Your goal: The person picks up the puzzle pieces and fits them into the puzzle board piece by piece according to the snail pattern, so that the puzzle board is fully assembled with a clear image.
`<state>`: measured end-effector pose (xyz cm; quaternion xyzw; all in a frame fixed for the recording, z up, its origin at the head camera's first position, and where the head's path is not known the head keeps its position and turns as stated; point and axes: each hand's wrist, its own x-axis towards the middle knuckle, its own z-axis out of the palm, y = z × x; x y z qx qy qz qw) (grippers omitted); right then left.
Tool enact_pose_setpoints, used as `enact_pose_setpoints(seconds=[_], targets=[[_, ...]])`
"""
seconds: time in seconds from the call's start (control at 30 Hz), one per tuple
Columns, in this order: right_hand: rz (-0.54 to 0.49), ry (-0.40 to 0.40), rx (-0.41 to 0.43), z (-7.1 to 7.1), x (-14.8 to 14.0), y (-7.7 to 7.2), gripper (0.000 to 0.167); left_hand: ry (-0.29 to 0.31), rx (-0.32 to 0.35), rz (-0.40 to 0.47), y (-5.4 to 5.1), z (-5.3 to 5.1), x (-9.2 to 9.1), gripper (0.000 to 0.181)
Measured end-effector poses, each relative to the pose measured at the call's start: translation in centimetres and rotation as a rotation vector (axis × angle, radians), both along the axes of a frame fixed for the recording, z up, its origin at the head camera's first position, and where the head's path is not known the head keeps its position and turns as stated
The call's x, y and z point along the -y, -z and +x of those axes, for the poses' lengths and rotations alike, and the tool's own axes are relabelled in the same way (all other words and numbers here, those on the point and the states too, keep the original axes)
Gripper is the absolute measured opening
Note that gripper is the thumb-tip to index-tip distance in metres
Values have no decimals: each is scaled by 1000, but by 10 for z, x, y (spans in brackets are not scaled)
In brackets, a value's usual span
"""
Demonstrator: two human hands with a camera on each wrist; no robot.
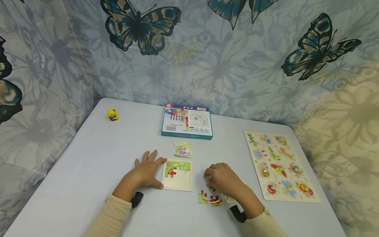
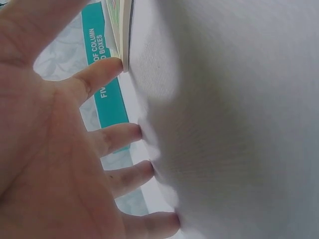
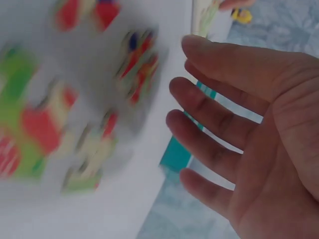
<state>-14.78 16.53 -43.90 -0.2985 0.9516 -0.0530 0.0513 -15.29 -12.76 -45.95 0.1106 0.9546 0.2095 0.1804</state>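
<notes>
My left hand (image 1: 145, 172) has its fingers spread on the table, with the thumb and index finger touching the left edge of a square wooden puzzle board (image 1: 180, 184). Green, pink and red puzzle pieces (image 1: 177, 166) fill the board's top strip and part of its left side; bare wood shows elsewhere. To the right, my right hand (image 1: 225, 179) hovers over loose jigsaw pieces (image 1: 211, 199). The right wrist view shows its fingers (image 3: 214, 114) loosely bent with nothing between them. Red, green and white pieces (image 3: 42, 124) lie below, blurred.
Behind the board lies a small picture card (image 1: 183, 150), then a flat teal-edged box (image 1: 186, 121). A wooden insect puzzle board (image 1: 281, 168) lies at the right. A small yellow toy (image 1: 112, 114) stands at the far left of the white table (image 1: 74, 184).
</notes>
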Motion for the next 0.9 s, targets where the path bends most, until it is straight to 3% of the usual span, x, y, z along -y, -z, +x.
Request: enact_pose_setpoints(seconds=[0.23,0.5,0.9], targets=[[-35,28,37,3,-21,5,18,4,-4,-10,-1,-1,5,94],[-23,73,52,3,-23,10,23,-7,1,9,2,-3,5,94],[-32,66,43,7,-28,12,23,-6,6,4,3,-2,1,94]])
